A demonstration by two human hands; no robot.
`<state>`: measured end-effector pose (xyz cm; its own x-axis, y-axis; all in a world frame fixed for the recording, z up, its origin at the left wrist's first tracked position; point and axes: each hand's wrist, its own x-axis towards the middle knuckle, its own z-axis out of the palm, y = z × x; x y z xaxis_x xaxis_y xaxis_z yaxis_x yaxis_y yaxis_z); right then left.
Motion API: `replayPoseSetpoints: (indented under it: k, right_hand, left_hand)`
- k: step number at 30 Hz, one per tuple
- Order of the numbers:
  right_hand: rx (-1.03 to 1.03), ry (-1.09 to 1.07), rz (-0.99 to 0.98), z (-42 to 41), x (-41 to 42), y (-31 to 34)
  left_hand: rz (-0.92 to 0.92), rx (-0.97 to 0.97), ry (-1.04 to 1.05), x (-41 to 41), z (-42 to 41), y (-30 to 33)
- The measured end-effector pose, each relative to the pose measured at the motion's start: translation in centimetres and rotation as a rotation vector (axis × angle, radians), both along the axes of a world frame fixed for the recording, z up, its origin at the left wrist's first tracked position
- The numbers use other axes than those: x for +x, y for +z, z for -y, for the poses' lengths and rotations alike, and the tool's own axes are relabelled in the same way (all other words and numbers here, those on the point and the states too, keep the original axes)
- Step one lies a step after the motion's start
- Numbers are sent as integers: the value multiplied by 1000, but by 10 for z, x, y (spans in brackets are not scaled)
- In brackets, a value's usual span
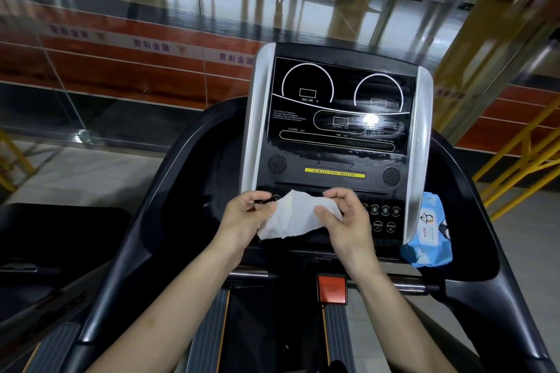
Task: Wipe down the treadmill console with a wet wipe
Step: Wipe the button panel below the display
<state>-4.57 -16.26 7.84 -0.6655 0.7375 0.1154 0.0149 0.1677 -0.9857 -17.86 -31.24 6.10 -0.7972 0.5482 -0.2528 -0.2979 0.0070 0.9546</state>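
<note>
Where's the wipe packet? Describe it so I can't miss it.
Start at the treadmill console with its black display. Follow its silver right-hand trim down to the bottom end. Tucked just outside it is the wipe packet: soft, light blue, with a cartoon penguin, the only colourful item against the black plastic.

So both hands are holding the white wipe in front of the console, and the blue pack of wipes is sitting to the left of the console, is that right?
Nearly. The head view shows the left hand and right hand both holding the white wipe in front of the console, but the blue pack of wipes sits to the console's right, not its left.
</note>
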Motion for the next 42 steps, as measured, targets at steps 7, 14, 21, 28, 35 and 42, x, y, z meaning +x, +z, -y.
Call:
replayPoseSetpoints:
  k: [7, 14, 21, 28, 35, 42]
  right_hand:
    - [76, -83, -100, 8, -3, -4]
    - [819, 143, -55, 11, 1, -18]
    - [997, 273, 9, 12, 2, -33]
    - [572, 189, -69, 21, 9, -22]
    - [98, 260, 50, 19, -4, -7]
    - [-258, 257, -9, 14, -7, -12]
  left_hand:
    - [-172, -11, -93, 4, 1, 1]
    - [115, 83, -14, 4, 6, 3]
    - [269, 193, -96, 5, 7, 7]
    - [171, 209, -36, 3, 7, 2]
    - [59, 288, -107, 5, 4, 4]
    - [83, 372, -39, 4, 4, -4]
